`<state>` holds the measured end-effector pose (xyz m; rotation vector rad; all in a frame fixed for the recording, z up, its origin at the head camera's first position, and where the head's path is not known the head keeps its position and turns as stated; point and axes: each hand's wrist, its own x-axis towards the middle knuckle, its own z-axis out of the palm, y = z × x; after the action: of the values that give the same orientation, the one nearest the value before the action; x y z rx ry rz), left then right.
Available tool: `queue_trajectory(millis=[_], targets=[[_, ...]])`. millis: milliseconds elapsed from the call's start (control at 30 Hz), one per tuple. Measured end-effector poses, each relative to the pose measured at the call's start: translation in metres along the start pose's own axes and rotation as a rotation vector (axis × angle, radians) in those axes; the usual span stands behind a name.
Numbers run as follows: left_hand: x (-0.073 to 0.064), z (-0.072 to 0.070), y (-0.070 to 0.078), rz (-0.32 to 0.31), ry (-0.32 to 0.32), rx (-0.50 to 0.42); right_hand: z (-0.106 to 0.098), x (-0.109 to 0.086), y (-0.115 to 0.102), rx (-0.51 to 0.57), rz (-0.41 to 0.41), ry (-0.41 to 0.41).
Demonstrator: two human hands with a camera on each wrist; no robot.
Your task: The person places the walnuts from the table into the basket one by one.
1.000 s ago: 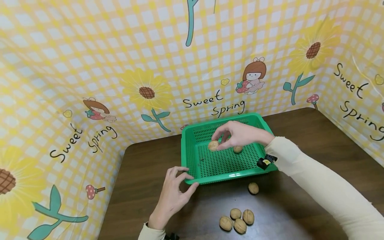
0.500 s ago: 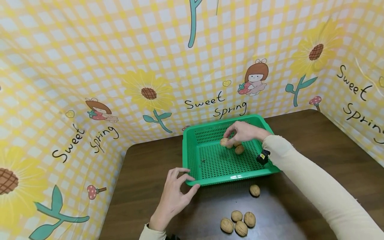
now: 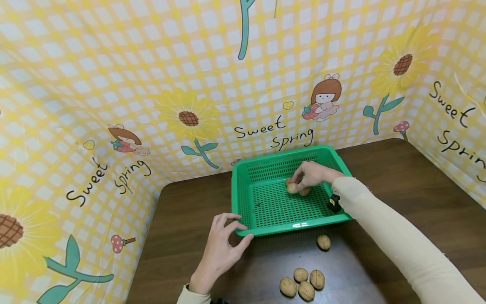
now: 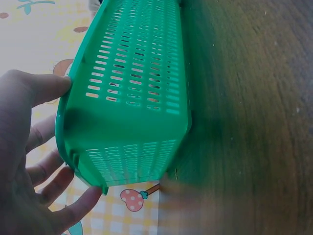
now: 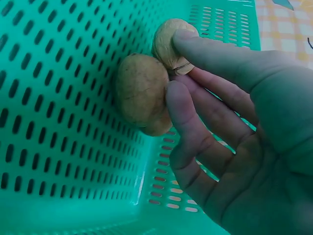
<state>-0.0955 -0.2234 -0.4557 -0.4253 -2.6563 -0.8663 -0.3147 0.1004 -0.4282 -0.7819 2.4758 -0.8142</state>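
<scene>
My right hand (image 3: 312, 174) pinches a walnut (image 5: 166, 46) low inside the green basket (image 3: 281, 230).
Other walnuts (image 5: 142, 90) sit just beside it; my left hand (image 3: 219, 249) grips the near-left corner, probably for steadiness; five loose walnuts (image 3: 301, 275) lie outside.

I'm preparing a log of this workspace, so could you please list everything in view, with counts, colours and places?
Slotted plastic basket: one, green, on the wood-grain table
Loose walnuts: five, tan, on the table, four of them clustered
Basket walnuts: at least two, tan, inside the basket
Held walnut: one, tan, inside the basket, in the right hand
Wood-grain table: one, dark brown, under the basket
Checked cloth: apparently one, yellow and white, behind and beside the table
Specks: at least two, dark, basket and table
Wrist devices: two, black, one at each wrist
Sleeves: two, cream, one on each forearm
Left hand: one, bare, touching the basket's near left corner
Right hand: one, bare, inside the basket
</scene>
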Motion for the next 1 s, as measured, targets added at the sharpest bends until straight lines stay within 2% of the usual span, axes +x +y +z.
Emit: queue_trajectory(millis=[533,1000], targets=[[0.001,0.0,0.001,-0.007,-0.006,-0.017,0.011,0.005,0.005,-0.046,0.023,0.015],[0.0,-0.001,0.001,-0.005,-0.005,-0.01,0.004,0.003,-0.001,-0.059,0.016,-0.01]])
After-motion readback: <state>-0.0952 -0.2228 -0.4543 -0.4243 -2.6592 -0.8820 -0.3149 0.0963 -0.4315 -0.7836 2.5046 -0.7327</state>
